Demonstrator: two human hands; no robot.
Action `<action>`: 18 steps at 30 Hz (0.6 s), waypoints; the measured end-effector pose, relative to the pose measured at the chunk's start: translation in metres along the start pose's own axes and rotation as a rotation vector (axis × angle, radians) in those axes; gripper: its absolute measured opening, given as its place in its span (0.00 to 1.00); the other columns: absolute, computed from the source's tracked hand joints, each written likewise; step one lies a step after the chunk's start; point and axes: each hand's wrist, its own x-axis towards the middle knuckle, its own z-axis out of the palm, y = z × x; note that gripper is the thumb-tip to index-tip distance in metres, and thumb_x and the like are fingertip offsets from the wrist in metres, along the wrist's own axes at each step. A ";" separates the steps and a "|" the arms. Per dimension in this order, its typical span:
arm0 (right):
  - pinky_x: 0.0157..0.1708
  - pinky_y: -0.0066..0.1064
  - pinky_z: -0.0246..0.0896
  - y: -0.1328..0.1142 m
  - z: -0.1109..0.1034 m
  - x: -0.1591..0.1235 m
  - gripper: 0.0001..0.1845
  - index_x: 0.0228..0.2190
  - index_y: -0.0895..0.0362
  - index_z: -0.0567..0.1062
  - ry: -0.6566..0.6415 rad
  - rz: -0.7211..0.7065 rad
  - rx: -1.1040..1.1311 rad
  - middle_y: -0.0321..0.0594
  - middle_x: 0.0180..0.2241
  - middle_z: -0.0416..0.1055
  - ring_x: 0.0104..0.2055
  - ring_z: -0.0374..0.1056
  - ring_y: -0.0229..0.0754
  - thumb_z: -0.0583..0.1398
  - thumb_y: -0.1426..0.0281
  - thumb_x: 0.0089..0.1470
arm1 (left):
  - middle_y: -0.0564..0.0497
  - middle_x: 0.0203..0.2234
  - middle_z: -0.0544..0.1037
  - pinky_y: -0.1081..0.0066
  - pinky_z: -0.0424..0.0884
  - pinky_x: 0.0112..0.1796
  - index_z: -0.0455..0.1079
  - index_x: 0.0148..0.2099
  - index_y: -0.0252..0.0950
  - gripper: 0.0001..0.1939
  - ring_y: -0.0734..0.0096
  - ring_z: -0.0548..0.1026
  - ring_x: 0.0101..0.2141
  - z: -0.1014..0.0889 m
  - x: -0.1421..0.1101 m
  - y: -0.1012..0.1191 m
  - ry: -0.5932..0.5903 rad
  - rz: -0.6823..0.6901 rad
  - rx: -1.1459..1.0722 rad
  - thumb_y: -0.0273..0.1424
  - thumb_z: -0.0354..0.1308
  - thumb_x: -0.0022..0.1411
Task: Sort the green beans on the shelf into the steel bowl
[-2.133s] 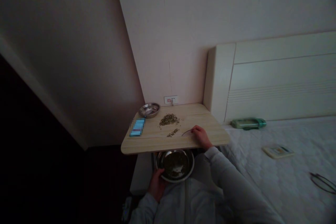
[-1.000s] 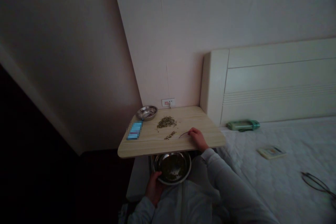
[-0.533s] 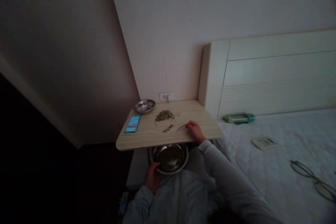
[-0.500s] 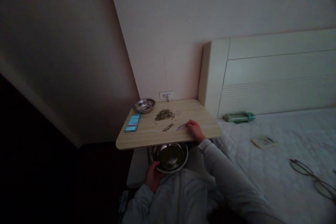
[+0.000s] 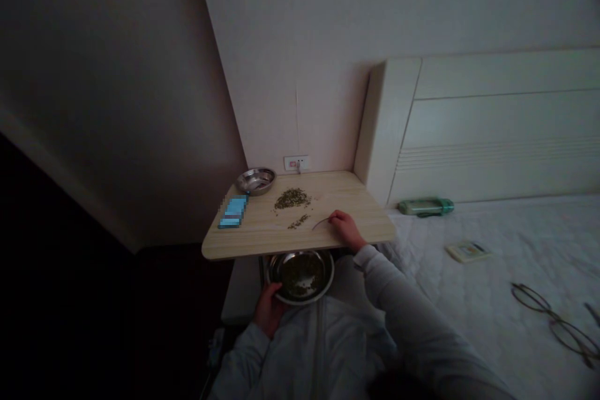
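Note:
My left hand (image 5: 269, 311) grips the near left rim of a shiny metal bowl (image 5: 325, 290), held at my lap just below the table's front edge. Small dark green bits (image 5: 300, 275) lie inside that bowl. Over the right part of the wooden tabletop (image 5: 253, 240), my right hand (image 5: 345, 229) pinches a thin, curved, purplish strip (image 5: 320, 224), its tip pointing left and down. To the left of the tip is a small row of green bits (image 5: 299, 222). A larger heap of the same bits (image 5: 292, 199) sits farther back.
A second metal bowl (image 5: 256, 181) stands at the table's back left, with a phone (image 5: 233, 211) in front of it. On the bed at right lie a green bottle (image 5: 425, 206), a small flat pale item (image 5: 467, 251) and eyeglasses (image 5: 553, 319). A wall socket (image 5: 297, 164) is behind the table.
The view has shifted slightly, so the table sits a little higher in the picture. Both hands keep their holds, and the heap and row of bits look the same.

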 end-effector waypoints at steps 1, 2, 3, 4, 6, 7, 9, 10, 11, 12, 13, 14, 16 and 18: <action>0.38 0.37 0.65 0.000 -0.001 -0.001 0.15 0.41 0.60 0.69 0.013 -0.016 -0.027 0.41 0.41 0.68 0.39 0.67 0.39 0.55 0.64 0.56 | 0.50 0.22 0.76 0.69 0.71 0.31 0.66 0.27 0.33 0.06 0.70 0.75 0.26 0.000 0.001 0.000 -0.002 -0.002 0.001 0.18 0.52 0.52; 0.38 0.37 0.65 0.001 -0.002 -0.003 0.14 0.40 0.61 0.70 0.031 -0.033 -0.055 0.41 0.39 0.69 0.39 0.67 0.39 0.55 0.64 0.56 | 0.50 0.22 0.76 0.68 0.72 0.32 0.66 0.28 0.33 0.06 0.69 0.76 0.26 -0.001 0.001 -0.001 -0.003 -0.003 -0.002 0.18 0.52 0.52; 0.39 0.37 0.64 0.002 -0.005 -0.007 0.12 0.39 0.61 0.70 0.053 -0.052 -0.087 0.40 0.38 0.70 0.39 0.67 0.39 0.55 0.65 0.56 | 0.50 0.23 0.77 0.67 0.72 0.34 0.67 0.28 0.33 0.06 0.69 0.76 0.27 -0.002 0.002 -0.001 -0.004 -0.003 -0.008 0.18 0.52 0.52; 0.41 0.38 0.63 0.003 -0.009 -0.012 0.11 0.37 0.60 0.71 0.078 -0.071 -0.122 0.41 0.37 0.70 0.39 0.67 0.39 0.54 0.67 0.56 | 0.50 0.23 0.77 0.66 0.72 0.35 0.67 0.28 0.33 0.06 0.68 0.76 0.28 -0.002 0.002 -0.001 -0.002 -0.001 -0.013 0.18 0.52 0.52; 0.44 0.40 0.60 0.007 -0.019 -0.027 0.11 0.36 0.59 0.73 0.125 -0.109 -0.205 0.44 0.37 0.72 0.42 0.66 0.43 0.52 0.71 0.55 | 0.48 0.25 0.78 0.65 0.71 0.37 0.68 0.30 0.32 0.06 0.67 0.77 0.30 -0.003 0.003 -0.002 0.005 -0.005 -0.015 0.19 0.52 0.52; 0.46 0.41 0.58 0.009 -0.025 -0.036 0.13 0.36 0.59 0.74 0.138 -0.128 -0.250 0.46 0.37 0.72 0.43 0.66 0.45 0.51 0.71 0.54 | 0.47 0.26 0.78 0.65 0.71 0.38 0.68 0.30 0.31 0.06 0.67 0.77 0.30 -0.004 0.003 -0.002 0.007 -0.011 -0.014 0.19 0.52 0.52; 0.48 0.44 0.55 0.012 -0.037 -0.055 0.14 0.36 0.59 0.75 0.136 -0.169 -0.340 0.47 0.38 0.73 0.45 0.65 0.48 0.52 0.71 0.52 | 0.46 0.28 0.78 0.65 0.71 0.39 0.69 0.31 0.31 0.05 0.66 0.77 0.32 -0.003 0.003 -0.001 0.008 -0.017 -0.014 0.19 0.52 0.52; 0.49 0.45 0.53 0.014 -0.041 -0.063 0.14 0.37 0.58 0.75 0.129 -0.188 -0.381 0.47 0.40 0.73 0.46 0.65 0.49 0.52 0.70 0.52 | 0.46 0.28 0.78 0.65 0.71 0.39 0.69 0.31 0.31 0.06 0.66 0.77 0.32 -0.003 0.002 -0.001 0.008 -0.020 -0.015 0.19 0.53 0.51; 0.49 0.47 0.52 0.016 -0.044 -0.070 0.15 0.38 0.57 0.75 0.124 -0.202 -0.419 0.47 0.42 0.72 0.48 0.64 0.50 0.53 0.68 0.52 | 0.46 0.30 0.79 0.65 0.71 0.39 0.69 0.32 0.31 0.06 0.66 0.77 0.32 -0.003 0.002 0.000 0.008 -0.023 -0.018 0.19 0.53 0.51; 0.50 0.48 0.50 0.018 -0.045 -0.076 0.16 0.40 0.56 0.75 0.123 -0.214 -0.454 0.46 0.44 0.71 0.50 0.62 0.51 0.53 0.66 0.52 | 0.46 0.31 0.79 0.65 0.71 0.40 0.69 0.33 0.31 0.07 0.66 0.77 0.33 -0.002 0.002 0.000 0.007 -0.028 -0.024 0.19 0.53 0.51; 0.50 0.49 0.49 0.019 -0.045 -0.079 0.17 0.41 0.55 0.74 0.123 -0.224 -0.483 0.46 0.46 0.70 0.51 0.61 0.51 0.53 0.65 0.53 | 0.46 0.31 0.79 0.65 0.70 0.40 0.69 0.34 0.31 0.08 0.66 0.77 0.33 -0.002 0.002 0.000 0.006 -0.037 -0.031 0.19 0.53 0.51; 0.50 0.50 0.49 0.020 -0.043 -0.080 0.18 0.43 0.55 0.73 0.127 -0.231 -0.507 0.45 0.47 0.70 0.52 0.61 0.51 0.52 0.64 0.53 | 0.47 0.32 0.79 0.65 0.70 0.40 0.69 0.35 0.31 0.08 0.66 0.77 0.33 -0.002 0.002 0.000 0.004 -0.043 -0.037 0.20 0.53 0.51; 0.49 0.51 0.50 0.018 -0.040 -0.079 0.19 0.45 0.55 0.72 0.143 -0.240 -0.538 0.47 0.48 0.69 0.52 0.61 0.52 0.51 0.63 0.54 | 0.47 0.30 0.79 0.65 0.71 0.39 0.69 0.35 0.31 0.07 0.67 0.77 0.31 -0.004 0.003 -0.002 0.008 -0.035 -0.041 0.20 0.53 0.51; 0.48 0.52 0.52 0.006 -0.038 -0.077 0.20 0.46 0.58 0.70 0.184 -0.256 -0.544 0.50 0.48 0.68 0.51 0.62 0.53 0.50 0.63 0.55 | 0.47 0.27 0.78 0.66 0.71 0.37 0.68 0.33 0.31 0.06 0.67 0.76 0.30 -0.006 0.005 -0.004 0.017 0.000 -0.025 0.20 0.54 0.51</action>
